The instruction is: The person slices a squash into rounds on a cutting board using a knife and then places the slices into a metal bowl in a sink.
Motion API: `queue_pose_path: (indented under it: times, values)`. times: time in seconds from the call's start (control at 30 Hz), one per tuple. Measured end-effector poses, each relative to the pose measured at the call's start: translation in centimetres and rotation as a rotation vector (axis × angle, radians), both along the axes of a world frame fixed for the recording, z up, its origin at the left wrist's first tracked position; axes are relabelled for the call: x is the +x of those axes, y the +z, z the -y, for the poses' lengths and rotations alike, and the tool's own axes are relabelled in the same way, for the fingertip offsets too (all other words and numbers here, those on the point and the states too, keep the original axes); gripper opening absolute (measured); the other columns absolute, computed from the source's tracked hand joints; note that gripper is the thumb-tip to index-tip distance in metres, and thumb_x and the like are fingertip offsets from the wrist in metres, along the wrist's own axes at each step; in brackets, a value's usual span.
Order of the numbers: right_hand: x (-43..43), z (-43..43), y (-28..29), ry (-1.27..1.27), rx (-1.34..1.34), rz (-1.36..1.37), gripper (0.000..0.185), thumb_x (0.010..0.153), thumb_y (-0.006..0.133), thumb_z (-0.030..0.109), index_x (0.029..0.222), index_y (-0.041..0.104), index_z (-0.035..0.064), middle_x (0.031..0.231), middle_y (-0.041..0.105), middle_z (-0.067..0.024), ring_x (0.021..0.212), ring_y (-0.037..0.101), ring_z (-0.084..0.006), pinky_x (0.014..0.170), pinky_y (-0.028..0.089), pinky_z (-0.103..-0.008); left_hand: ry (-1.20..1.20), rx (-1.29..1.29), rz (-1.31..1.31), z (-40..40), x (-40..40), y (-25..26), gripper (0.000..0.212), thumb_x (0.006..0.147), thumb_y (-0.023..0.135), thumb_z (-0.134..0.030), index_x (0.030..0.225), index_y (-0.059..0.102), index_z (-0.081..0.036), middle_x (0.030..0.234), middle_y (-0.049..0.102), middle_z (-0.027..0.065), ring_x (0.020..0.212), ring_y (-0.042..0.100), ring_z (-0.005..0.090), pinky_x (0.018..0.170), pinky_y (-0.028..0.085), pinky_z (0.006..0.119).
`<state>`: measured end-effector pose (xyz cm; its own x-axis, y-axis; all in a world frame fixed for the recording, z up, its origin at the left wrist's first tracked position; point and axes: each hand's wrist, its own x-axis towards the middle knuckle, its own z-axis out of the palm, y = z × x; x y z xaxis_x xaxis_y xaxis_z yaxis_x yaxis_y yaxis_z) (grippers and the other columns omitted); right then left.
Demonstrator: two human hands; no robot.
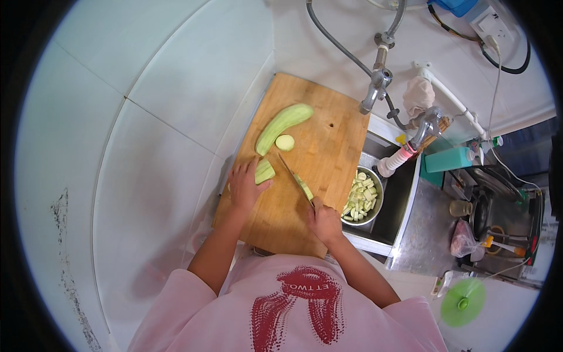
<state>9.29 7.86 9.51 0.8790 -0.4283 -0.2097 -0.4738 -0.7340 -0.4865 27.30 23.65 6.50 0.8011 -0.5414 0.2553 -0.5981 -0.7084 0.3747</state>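
Note:
On the wooden cutting board lies a long, curved, peeled pale-green gourd, with a round cut slice beside it. My left hand rests on a shorter cut length of the gourd, its fingers curled over the near side. A kitchen knife is in my right hand, its tip pointing away toward the round slice. Pale-green pieces lie along the blade; whether they cling to it or sit on the board I cannot tell.
Right of the board, a metal bowl of cut pieces stands in the sink. Two taps reach over that side. Farther right are a teal bottle, a jar and a plastic bag. A tiled wall borders the left.

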Motion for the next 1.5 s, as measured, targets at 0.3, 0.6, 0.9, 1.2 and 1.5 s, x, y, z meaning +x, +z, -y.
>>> queue_pose_path:
  times: [0.3,0.6,0.9,1.2,1.5]
  values:
    - [-2.2,2.8,-0.5,0.064,-0.126,-0.007,0.033,0.079,0.067,0.032,0.095,0.053,0.0069,0.082,0.063,-0.0161,0.072,0.065,-0.0351,0.060,0.052,-0.0443,-0.268,-0.350,-0.211,3.0,-3.9,5.6,0.037,0.071,0.077,-0.025,0.101,0.062,-0.010,0.093,0.060,0.0078,0.091,0.056,0.0278,0.080,0.043,0.039]
    - [-3.6,2.3,-0.6,0.096,-0.154,-0.055,0.026,0.080,0.065,0.025,0.094,0.052,0.0071,0.085,0.061,-0.0137,0.078,0.064,-0.0325,0.061,0.052,-0.0435,-0.469,-0.122,-0.545,5.7,-6.5,2.6,0.024,0.070,0.075,-0.013,0.092,0.068,-0.009,0.095,0.059,0.0062,0.089,0.058,0.0265,0.080,0.047,0.036]
    - [-7.0,1.6,-0.5,0.258,-0.128,0.008,0.021,0.073,0.062,0.012,0.092,0.053,0.0077,0.086,0.061,-0.0129,0.079,0.064,-0.0293,0.061,0.051,-0.0415,-0.359,-0.006,-0.261,5.3,-2.2,1.0,0.020,0.073,0.068,-0.003,0.092,0.067,-0.007,0.093,0.063,0.0091,0.087,0.059,0.0271,0.079,0.048,0.037]
    - [-8.0,2.7,0.0,0.371,0.007,-0.026,0.025,0.069,0.063,0.012,0.094,0.057,0.0088,0.087,0.062,-0.0106,0.078,0.065,-0.0300,0.063,0.052,-0.0420,-0.538,-0.093,-0.282,8.8,-1.3,3.4,0.027,0.075,0.067,-0.009,0.102,0.065,-0.006,0.111,0.060,0.0081,0.106,0.054,0.0250,0.089,0.043,0.040]
    - [-8.2,3.9,-0.4,0.319,-0.010,-0.040,0.027,0.068,0.065,0.015,0.095,0.059,0.0111,0.082,0.064,-0.0108,0.075,0.065,-0.0296,0.064,0.052,-0.0422,-0.568,0.247,-0.057,10.8,0.1,-0.7,0.036,0.072,0.069,-0.010,0.108,0.061,-0.013,0.122,0.052,0.0043,0.120,0.041,0.0264,0.100,0.030,0.045]
